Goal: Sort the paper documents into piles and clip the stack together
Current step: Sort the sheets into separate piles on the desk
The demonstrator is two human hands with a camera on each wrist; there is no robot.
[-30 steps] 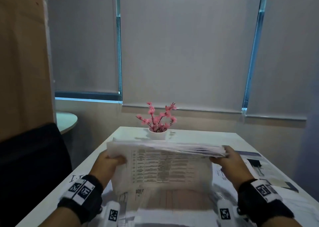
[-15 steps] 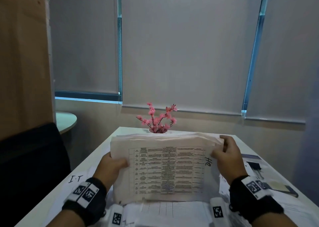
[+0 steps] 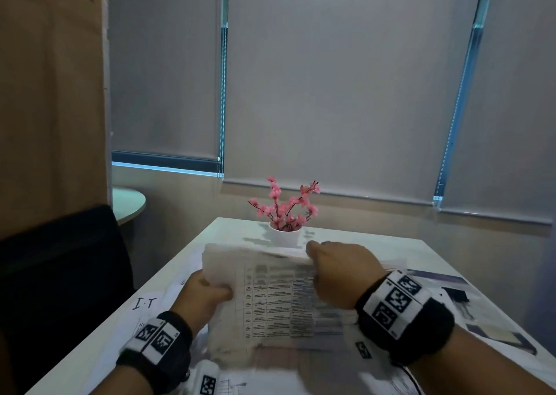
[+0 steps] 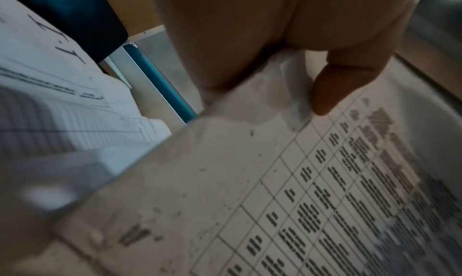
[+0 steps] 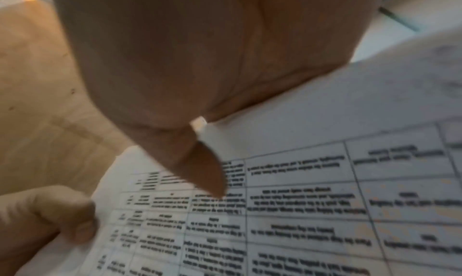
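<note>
Paper stack (image 3: 270, 298) blurred, print unreadable; left hand (image 3: 204, 297) and right hand (image 3: 340, 274) each grip it.

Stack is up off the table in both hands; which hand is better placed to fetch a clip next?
Probably the right hand. It only pinches the stack at its top edge, while the left hand grips the side and could support it alone. The dark items on the table's right side may be clips.

An office or meeting room: grey roller blinds (image 3: 346, 88) drawn over the windows, a white table (image 3: 228, 229) strewn with printed papers (image 3: 279, 301), a black chair (image 3: 60, 268), a potted pink flower sprig (image 3: 285, 211) and a round side table (image 3: 128, 205).
</note>
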